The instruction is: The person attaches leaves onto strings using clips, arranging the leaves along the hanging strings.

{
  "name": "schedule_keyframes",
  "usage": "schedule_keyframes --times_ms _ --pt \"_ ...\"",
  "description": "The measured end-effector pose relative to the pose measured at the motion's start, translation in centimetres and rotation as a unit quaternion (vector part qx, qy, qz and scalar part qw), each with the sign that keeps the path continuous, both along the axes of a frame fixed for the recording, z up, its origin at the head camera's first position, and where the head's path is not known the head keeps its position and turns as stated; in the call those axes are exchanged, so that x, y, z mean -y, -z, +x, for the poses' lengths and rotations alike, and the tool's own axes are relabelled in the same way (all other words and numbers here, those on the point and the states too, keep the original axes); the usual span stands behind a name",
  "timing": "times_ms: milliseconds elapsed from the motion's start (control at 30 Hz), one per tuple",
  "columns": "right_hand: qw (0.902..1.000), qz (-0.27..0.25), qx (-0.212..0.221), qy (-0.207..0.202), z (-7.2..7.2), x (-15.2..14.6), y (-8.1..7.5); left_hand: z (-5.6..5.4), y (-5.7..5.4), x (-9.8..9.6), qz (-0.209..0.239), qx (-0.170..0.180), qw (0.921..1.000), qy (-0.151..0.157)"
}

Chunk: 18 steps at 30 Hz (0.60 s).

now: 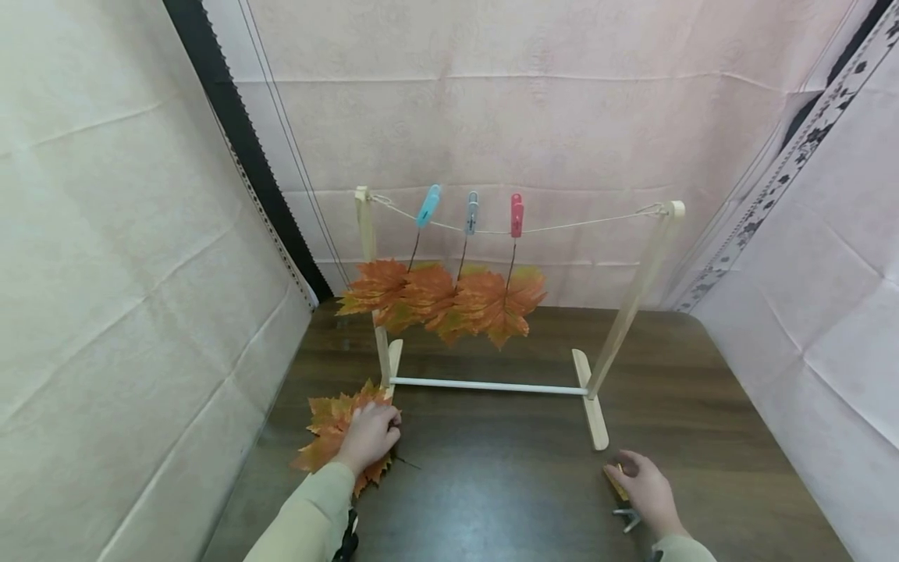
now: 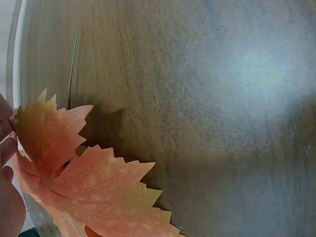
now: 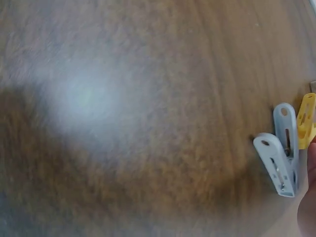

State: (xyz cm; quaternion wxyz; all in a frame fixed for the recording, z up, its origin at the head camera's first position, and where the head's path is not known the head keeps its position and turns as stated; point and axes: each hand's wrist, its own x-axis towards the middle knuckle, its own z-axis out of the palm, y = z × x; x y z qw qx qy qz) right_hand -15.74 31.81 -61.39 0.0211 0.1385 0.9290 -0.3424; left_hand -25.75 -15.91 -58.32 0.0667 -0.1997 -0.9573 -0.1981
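Note:
In the head view my left hand (image 1: 370,437) is over a small pile of orange maple leaves (image 1: 326,425) on the table's left side. The left wrist view has its fingertips pinching the stem end of the top leaf (image 2: 94,187); another leaf's thin stem (image 2: 72,74) sticks out beneath. At the front right, my right hand (image 1: 649,492) pinches a yellow clothespin (image 3: 307,116) between thumb and fingers. Right beside it lies a grey clothespin (image 3: 280,158) on the tabletop.
A wooden rack with a left post (image 1: 367,226), a right post (image 1: 635,300) and a white bottom bar (image 1: 485,385) stands mid-table. From its string (image 1: 583,225) hang three maple leaves (image 1: 492,300) by blue (image 1: 428,206), grey (image 1: 471,212) and red (image 1: 517,215) clothespins. Pale cloth walls enclose the table.

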Motion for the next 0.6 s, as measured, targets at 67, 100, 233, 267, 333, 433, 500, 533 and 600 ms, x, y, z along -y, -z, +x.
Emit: schedule_keyframes --times_ms 67,100,233,267,333,433,500,533,600 --pt "0.9999 0.004 -0.001 -0.011 -0.1 0.0 0.1 0.0 -0.2 -0.1 0.008 0.003 1.0 -0.005" --pt "0.9998 0.008 -0.004 -0.019 -0.2 0.1 0.1 -0.1 -0.3 -0.1 0.011 0.003 0.9999 -0.006" --pt "0.9982 0.03 -0.019 -0.047 -0.3 0.3 0.3 -0.4 -0.4 -0.1 0.015 0.0 0.9999 -0.005" --pt "0.9979 0.035 -0.022 -0.05 -0.3 0.4 0.3 -0.5 -0.4 -0.1 0.013 -0.001 0.9999 -0.004" --pt "0.9974 0.043 -0.021 -0.053 -0.1 0.5 0.2 -0.6 -0.4 -0.1 0.011 -0.007 0.9999 -0.002" --pt "0.9969 0.05 -0.023 -0.057 0.0 0.7 0.0 -0.7 -0.5 0.0 0.01 -0.025 0.9996 0.001" --pt "0.9957 0.06 -0.024 -0.067 0.0 0.9 -0.1 -0.6 -0.7 0.1 0.012 -0.035 0.9993 -0.001" --pt "0.9949 0.066 -0.026 -0.071 0.0 0.9 -0.2 -0.6 -0.8 0.2 0.014 -0.037 0.9992 -0.003" --pt "0.993 0.081 -0.03 -0.081 -0.1 1.0 -0.2 -0.5 -1.1 0.2 0.019 -0.038 0.9991 -0.006"
